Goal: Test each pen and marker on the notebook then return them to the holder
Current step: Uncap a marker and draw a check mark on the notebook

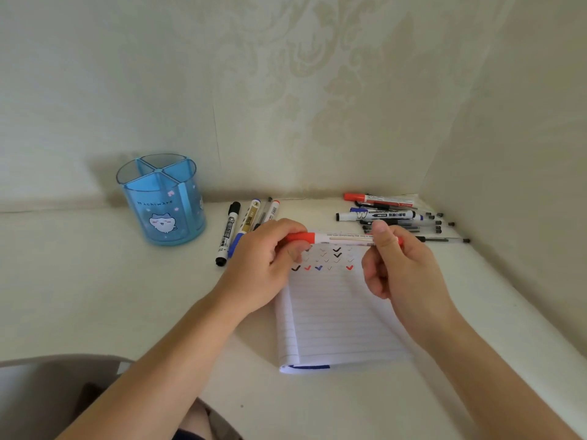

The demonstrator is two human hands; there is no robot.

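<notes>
Widest of all, the white desk (95, 296), pushed into a wallpapered corner. Dead centre on it, a lined notebook (336, 319), open flat with its top edge toward twelve o'clock. Laid square to the body, probably for an easy reach with every test stroke.

At ten o'clock from the notebook, a blue four-compartment pen holder (162, 201), upright near the wall, nothing showing in any compartment. Well apart from the page, presumably waiting for the returns.

Over the notebook's top edge, both hands, held clear of the paper. Left hand (263, 265) at eleven o'clock of the page, fingers curled round the red cap (300, 238). Right hand (400, 265) at one o'clock, thumb and fingers pinching the barrel end of the red marker (340, 239). Opposed grips along one line — good for pulling the cap off or pushing it home; impossible to say which.

At one o'clock, deep in the corner, a loose heap of markers and gel pens (390, 217). At eleven, between holder and notebook, a tidier row of pens and markers (235, 227), side by side. Two groups kept apart, likely tested from untested, though no telling which way round.

Between the hands, the red marker itself, level, cap toward nine, white barrel toward three.

Smallest, just under it — rows of ticks (330, 258) in black, red, blue and fainter ink.
</notes>
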